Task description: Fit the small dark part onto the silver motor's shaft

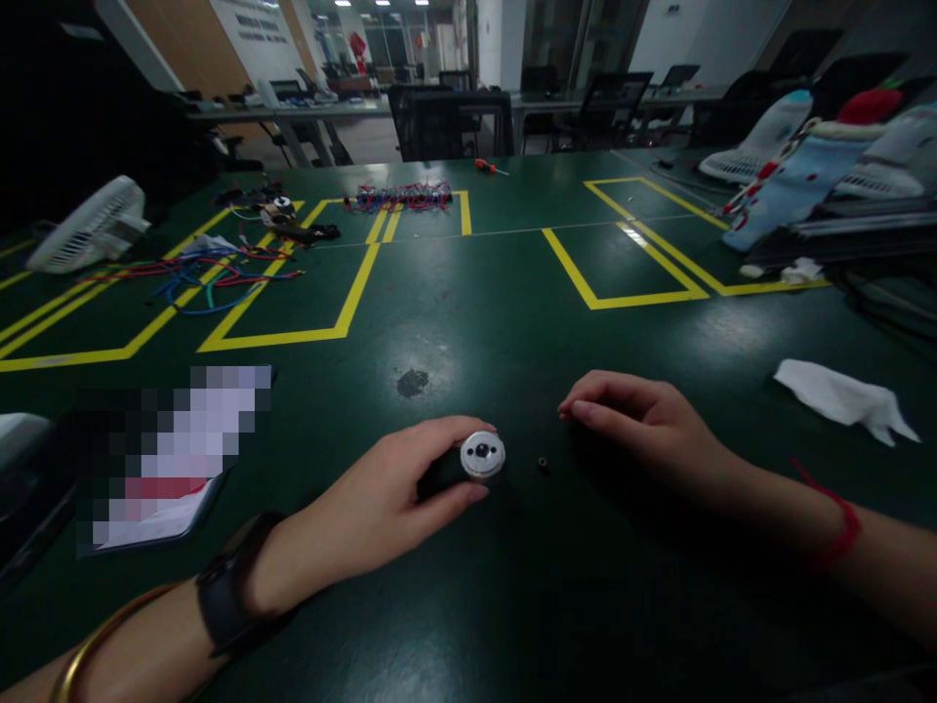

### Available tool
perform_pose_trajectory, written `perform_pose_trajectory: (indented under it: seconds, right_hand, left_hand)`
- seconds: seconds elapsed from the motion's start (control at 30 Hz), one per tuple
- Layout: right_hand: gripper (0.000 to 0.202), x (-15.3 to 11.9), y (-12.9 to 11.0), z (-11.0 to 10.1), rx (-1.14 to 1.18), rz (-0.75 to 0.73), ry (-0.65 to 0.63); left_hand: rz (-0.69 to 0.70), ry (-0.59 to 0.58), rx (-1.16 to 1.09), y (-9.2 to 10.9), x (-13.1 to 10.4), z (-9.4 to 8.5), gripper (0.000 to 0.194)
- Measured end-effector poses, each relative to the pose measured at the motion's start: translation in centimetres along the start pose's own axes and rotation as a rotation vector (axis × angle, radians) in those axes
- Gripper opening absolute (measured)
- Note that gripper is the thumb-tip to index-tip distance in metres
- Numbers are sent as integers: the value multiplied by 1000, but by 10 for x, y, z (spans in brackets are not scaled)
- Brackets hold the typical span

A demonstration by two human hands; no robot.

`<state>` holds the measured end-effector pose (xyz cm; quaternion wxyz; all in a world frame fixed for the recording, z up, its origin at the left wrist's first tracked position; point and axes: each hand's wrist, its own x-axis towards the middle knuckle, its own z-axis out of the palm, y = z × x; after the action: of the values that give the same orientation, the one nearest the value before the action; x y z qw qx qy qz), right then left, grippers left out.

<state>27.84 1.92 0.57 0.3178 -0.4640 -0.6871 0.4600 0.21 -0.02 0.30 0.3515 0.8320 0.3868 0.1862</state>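
Note:
My left hand (pixel 395 478) grips a round silver metal part (pixel 483 455) between thumb and fingers. Its top face has a dark centre and two small holes, and it looks like a small motor. Just right of it, a tiny dark ring-shaped piece (pixel 543 463) lies on the green table (pixel 454 625), touched by neither hand. Beyond that piece, my right hand (pixel 636 415) is closed in a pinch low over the table. A small reddish speck shows at its fingertips, too small to name.
A phone (pixel 190 459) with a blurred-out screen lies at left. White tissue (pixel 841 395) is at right. Farther back are loose coloured wires (pixel 220 273), a wire bundle (pixel 402 197), a screwdriver (pixel 489 167) and a white fan (pixel 95 225). Yellow tape (pixel 274 340) marks the tabletop.

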Motion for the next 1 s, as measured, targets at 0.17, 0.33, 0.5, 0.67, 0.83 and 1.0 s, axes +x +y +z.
perform_pose_trajectory:
  seconds: [0.17,0.33,0.5,0.67,0.83,1.0]
  right_hand:
    - [13,1,3,1,-255,-222,-135]
    - [13,1,4,-1,-253,-171,-80]
    - [14,1,3,0,-258,-162,-77]
    - [18,-1,5,3,-400,-301,-182]
    - [15,7,-7,8,-690,-449,-306]
    - [15,21,-43,15,-682,-511,-310]
  left_hand:
    - [12,10,7,0,1,0,39]
    - [9,10,6,1,0,0,39]
    - [8,7,0,0,0,1,41]
    - [11,13,0,0,0,1,38]
    - [20,18,-2,0,0,1,37]
    - [48,30,20,-3,0,2,37]
